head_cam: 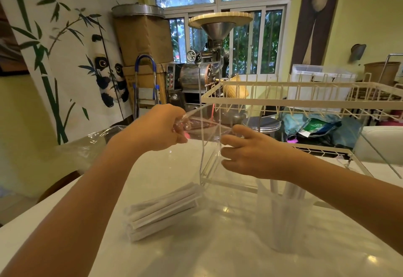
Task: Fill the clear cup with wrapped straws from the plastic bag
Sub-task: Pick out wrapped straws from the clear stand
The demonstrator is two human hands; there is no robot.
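A clear plastic bag (205, 146) hangs stretched between my hands above the white table, its mouth pulled wide. My left hand (157, 128) is clenched on the bag's left edge. My right hand (250, 152) pinches the right edge between thumb and fingers. A bundle of white wrapped straws (163, 209) lies at the bag's lower end, resting on the table. The clear cup (281, 226) stands at the near right, under my right forearm, with several wrapped straws (290, 189) upright in it.
A clear acrylic stand (229, 186) sits on the table just behind the bag. A white wire dish rack (305, 100) spans the right side. Crumpled clear plastic (91, 146) lies at the table's left edge. Boxes and a metal machine stand behind.
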